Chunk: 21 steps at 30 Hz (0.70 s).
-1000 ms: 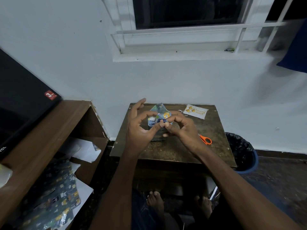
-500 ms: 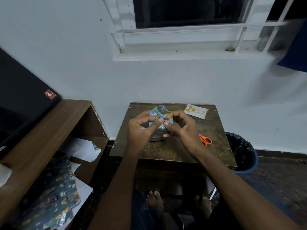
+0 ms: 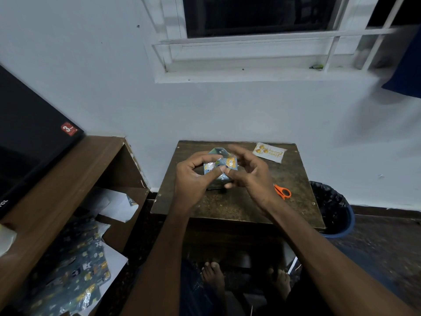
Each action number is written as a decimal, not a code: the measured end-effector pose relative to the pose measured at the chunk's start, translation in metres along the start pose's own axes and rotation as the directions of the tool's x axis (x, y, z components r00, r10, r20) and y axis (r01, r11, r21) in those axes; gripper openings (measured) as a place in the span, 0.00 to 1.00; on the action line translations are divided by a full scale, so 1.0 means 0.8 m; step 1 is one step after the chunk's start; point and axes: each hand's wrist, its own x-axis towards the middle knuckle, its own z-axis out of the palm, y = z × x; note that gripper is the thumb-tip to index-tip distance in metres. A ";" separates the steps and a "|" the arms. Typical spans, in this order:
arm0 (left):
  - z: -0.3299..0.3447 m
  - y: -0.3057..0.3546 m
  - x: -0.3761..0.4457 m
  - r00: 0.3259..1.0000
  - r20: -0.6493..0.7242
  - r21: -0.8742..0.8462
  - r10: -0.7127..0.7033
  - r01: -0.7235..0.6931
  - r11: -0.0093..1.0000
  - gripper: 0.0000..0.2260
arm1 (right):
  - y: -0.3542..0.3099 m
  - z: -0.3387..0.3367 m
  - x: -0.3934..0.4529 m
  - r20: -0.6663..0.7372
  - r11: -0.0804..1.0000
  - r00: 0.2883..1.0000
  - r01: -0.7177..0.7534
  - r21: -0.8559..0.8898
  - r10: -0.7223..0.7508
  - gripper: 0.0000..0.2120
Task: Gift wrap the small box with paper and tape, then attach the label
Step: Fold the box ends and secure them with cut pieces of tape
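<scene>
Dark wooden table (image 3: 239,208) with label (image 3: 269,152) and orange scissors (image 3: 283,192).

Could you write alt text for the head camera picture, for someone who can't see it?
Two hands hold a small box in patterned paper over a dark wooden table. A label and orange scissors lie to the right.
</scene>
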 end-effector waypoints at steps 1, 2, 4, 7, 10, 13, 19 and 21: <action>0.000 0.002 0.000 1.000 -0.001 -0.003 0.000 0.000 1.000 0.11 | -0.001 0.000 0.000 0.014 1.000 1.000 -0.005 -0.015 0.005 0.23; -0.001 0.006 0.000 1.000 -0.002 -0.014 0.000 0.000 1.000 0.12 | -0.001 0.000 -0.001 0.022 1.000 1.000 -0.012 -0.025 0.012 0.21; -0.002 0.012 -0.001 0.999 0.020 -0.030 0.034 -0.033 0.999 0.12 | -0.003 0.000 -0.002 0.023 0.999 0.999 -0.026 -0.028 0.027 0.19; -0.008 0.014 0.000 0.989 0.059 0.061 0.136 -0.139 0.988 0.10 | -0.005 0.003 -0.003 0.027 0.999 1.000 -0.012 -0.046 0.014 0.18; -0.010 0.019 0.001 0.985 0.039 0.161 0.168 -0.172 0.972 0.16 | -0.002 0.004 -0.002 0.025 0.996 0.999 0.023 -0.082 -0.021 0.18; -0.003 0.023 0.000 0.984 0.025 0.250 0.174 -0.175 0.952 0.21 | -0.002 0.005 -0.002 0.041 0.995 0.999 0.040 -0.093 -0.036 0.19; 0.009 0.017 0.002 0.943 -0.011 0.446 0.333 -0.294 0.846 0.07 | 0.003 0.004 -0.002 0.047 0.993 0.997 0.060 -0.098 -0.055 0.18; 0.011 0.015 0.000 0.939 -0.044 0.448 0.342 -0.288 0.846 0.04 | 0.003 0.004 -0.003 0.056 0.994 0.997 0.048 -0.094 -0.043 0.17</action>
